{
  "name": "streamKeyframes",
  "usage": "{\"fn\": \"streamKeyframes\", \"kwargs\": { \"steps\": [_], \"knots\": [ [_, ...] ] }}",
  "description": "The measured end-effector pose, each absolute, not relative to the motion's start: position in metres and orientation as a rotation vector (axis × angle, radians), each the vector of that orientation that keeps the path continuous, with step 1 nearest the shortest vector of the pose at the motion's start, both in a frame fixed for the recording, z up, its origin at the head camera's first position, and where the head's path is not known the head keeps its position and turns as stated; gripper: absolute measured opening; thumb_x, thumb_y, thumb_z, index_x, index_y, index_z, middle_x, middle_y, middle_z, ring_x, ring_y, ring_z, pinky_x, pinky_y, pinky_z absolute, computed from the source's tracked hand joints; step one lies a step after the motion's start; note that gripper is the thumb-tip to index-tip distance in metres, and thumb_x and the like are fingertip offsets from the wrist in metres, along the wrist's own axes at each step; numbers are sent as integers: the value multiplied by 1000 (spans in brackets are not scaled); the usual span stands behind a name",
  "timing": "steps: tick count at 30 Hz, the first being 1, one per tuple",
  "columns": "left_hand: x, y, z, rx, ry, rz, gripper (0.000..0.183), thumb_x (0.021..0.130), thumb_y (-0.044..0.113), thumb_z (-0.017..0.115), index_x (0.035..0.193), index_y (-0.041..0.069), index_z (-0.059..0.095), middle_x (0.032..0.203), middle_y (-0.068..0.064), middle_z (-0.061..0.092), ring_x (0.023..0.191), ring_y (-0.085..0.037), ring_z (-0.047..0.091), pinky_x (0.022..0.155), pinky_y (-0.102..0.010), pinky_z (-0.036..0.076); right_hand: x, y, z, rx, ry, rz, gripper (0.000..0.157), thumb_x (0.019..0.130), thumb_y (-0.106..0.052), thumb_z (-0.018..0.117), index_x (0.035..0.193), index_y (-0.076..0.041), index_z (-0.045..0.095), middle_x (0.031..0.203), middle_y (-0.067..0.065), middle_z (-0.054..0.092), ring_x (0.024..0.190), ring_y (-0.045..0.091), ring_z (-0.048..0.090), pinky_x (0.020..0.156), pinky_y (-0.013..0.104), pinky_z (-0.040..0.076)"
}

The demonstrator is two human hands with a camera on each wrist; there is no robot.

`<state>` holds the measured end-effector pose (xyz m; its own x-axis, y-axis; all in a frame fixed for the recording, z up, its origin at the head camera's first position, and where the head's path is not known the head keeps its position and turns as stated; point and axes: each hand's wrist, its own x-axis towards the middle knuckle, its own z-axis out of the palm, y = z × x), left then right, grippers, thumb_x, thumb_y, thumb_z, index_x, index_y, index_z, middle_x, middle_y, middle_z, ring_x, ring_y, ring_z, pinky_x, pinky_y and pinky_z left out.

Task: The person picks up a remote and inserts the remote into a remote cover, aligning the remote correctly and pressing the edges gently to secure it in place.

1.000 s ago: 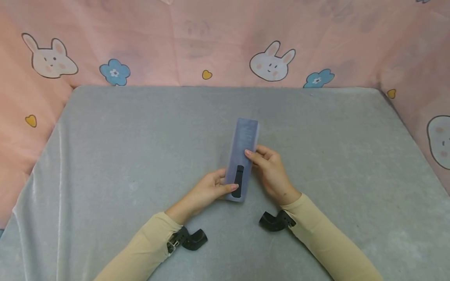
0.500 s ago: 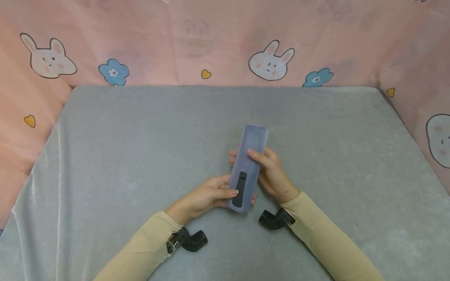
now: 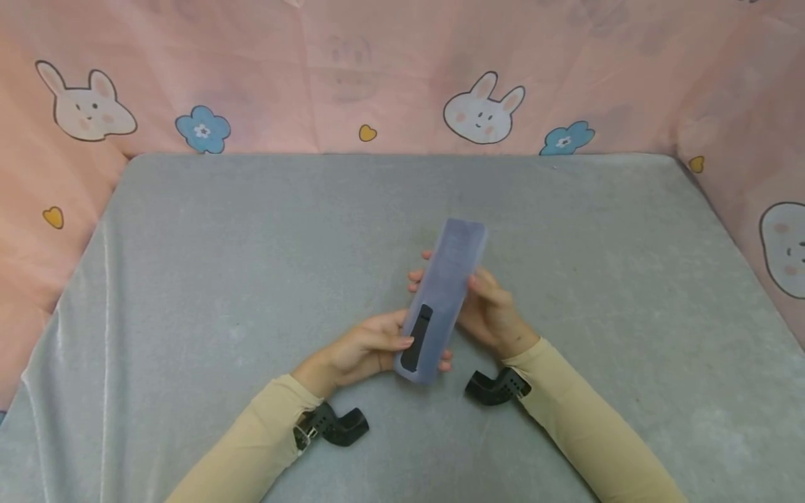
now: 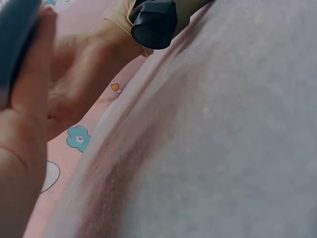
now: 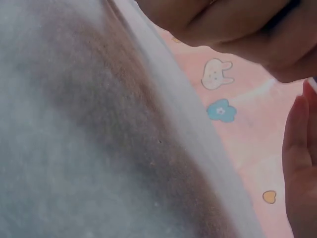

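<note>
In the head view a long, translucent bluish case (image 3: 446,269) is held over the table, its far end leaning to the right. A dark elongated strip (image 3: 423,325) marks the near half of its face. My left hand (image 3: 361,349) grips the near end, thumb on the front by the strip, fingertips showing past the right edge. Around the upper part curls my right hand (image 3: 493,311), its thumb at the right edge and its fingertips emerging on the left side. A dark part of the case (image 4: 15,39) enters the left wrist view at the upper left.
A grey cloth (image 3: 251,230) covers the table. Pink curtain (image 3: 264,63) with rabbits and flowers hangs behind and at both sides. Black wrist cameras (image 3: 346,426) sit on both beige sleeves (image 3: 585,412).
The case has shifted right at its far end and tilted further that way. My right thumb has slid from its front face to the right edge, and the right fingers now show on the left.
</note>
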<state>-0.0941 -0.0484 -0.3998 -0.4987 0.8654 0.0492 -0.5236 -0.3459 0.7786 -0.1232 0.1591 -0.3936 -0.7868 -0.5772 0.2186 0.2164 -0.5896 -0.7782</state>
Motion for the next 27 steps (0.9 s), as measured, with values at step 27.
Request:
{"fn": "streamKeyframes", "kwargs": {
  "steps": [27],
  "knots": [
    [-90,-32,-399,468,1883,1757,49,85,1,67,128,-12,47,114,-26,61,105,-31,62,84,-28,51,-116,139,-384,63,1915,-2531,39,83,8,65,108,-12,44,98,2,58,84,11,57,71,23,49]
  ]
}}
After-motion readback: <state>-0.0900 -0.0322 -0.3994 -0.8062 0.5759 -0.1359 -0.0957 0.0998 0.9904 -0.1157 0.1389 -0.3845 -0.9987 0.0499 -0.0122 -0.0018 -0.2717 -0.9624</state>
